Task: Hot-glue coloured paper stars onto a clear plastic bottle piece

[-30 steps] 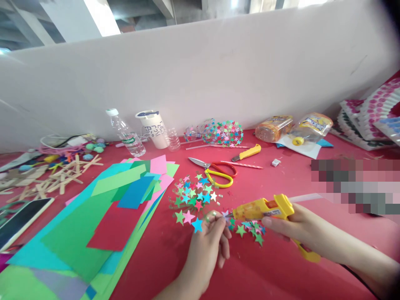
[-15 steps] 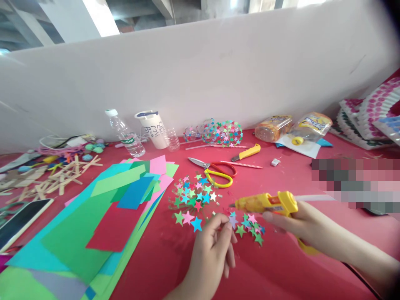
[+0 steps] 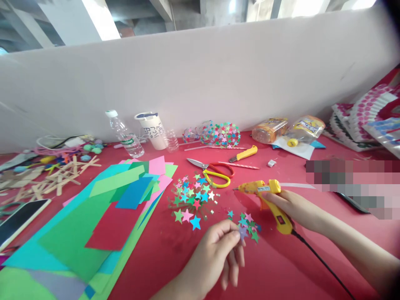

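Note:
My left hand (image 3: 218, 254) is closed, with a small purple paper star (image 3: 243, 233) pinched between thumb and forefinger. My right hand (image 3: 295, 208) grips a yellow hot glue gun (image 3: 258, 188), whose nozzle points left and whose cord runs down toward the front edge. Its fingers are partly hidden behind the gun's body. Just beyond my left fingertips lies a small group of loose stars (image 3: 250, 223). Farther left, a bottle piece covered in coloured stars (image 3: 195, 196) stands on the red table (image 3: 150, 258).
Scissors (image 3: 215, 173) and a yellow cutter (image 3: 245, 154) lie behind the stars. A star-covered bottle part (image 3: 220, 133) rests against the white partition (image 3: 200, 79). Coloured paper sheets (image 3: 75, 233) spread at the left, near a phone (image 3: 23, 221). A water bottle (image 3: 126, 139) stands behind them.
The glue gun has moved left and tilted so that its handle now shows. My left hand has shifted slightly right and down with the purple star.

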Tool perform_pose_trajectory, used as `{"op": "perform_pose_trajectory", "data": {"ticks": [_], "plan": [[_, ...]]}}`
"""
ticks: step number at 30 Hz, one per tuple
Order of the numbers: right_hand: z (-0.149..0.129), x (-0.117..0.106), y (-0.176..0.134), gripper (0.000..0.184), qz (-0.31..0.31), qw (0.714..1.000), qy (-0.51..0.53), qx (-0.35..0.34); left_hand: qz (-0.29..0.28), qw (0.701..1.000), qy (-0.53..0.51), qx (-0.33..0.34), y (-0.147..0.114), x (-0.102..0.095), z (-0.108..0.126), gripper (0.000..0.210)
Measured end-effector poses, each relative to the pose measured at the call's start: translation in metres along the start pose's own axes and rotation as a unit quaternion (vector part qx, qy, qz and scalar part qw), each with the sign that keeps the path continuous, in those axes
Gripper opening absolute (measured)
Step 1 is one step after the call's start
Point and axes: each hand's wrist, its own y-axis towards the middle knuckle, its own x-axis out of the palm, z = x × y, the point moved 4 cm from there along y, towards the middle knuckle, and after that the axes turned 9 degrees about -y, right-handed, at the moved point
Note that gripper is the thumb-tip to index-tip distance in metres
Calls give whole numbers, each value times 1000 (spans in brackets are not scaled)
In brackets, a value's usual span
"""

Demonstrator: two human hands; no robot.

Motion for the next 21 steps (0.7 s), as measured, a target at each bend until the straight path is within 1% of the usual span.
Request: {"op": "perform_pose_trajectory", "data": {"ticks": [4, 6, 7, 9, 11, 12, 13, 14, 15, 16, 17, 18, 21], "plan": [[7, -3, 3, 68, -7, 996, -92, 6, 7, 999, -23, -30, -8, 4, 11, 19], [8, -8, 4, 66, 16, 989, -144, 0, 2, 999, -32, -42, -12, 6, 15, 18], [7, -11, 3, 62, 37, 985, -168, -3, -3, 998, -38, -46, -14, 7, 16, 19], [-2, -16, -3, 46, 88, 975, -204, -19, -15, 997, -61, -51, -17, 8, 15, 19], [-20, -16, -16, 29, 117, 967, -217, -69, -22, 992, -103, -62, -18, 8, 12, 19], [-31, -13, -24, 22, 110, 965, -210, -114, -22, 989, -127, -68, -18, 6, 9, 19], [-43, -8, -33, 16, 88, 962, -198, -164, -21, 986, -149, -74, -18, 5, 7, 18], [-55, -1, -42, 11, 53, 956, -176, -227, -21, 982, -169, -80, -18, 3, 5, 18], [-67, 5, -53, 12, 10, 944, -122, -307, -24, 979, -185, -87, -18, 2, 3, 18], [-76, 10, -60, 12, -9, 935, -78, -347, -31, 975, -199, -96, -18, 0, 2, 19], [-82, 13, -66, 13, -19, 928, -39, -369, -40, 970, -214, -105, -18, -1, 1, 21], [-85, 15, -69, 13, -27, 926, -2, -377, -51, 965, -229, -116, -19, -1, 0, 22], [-87, 19, -65, 12, -47, 937, 82, -337, -89, 947, -278, -135, -22, -2, 2, 21]]}}
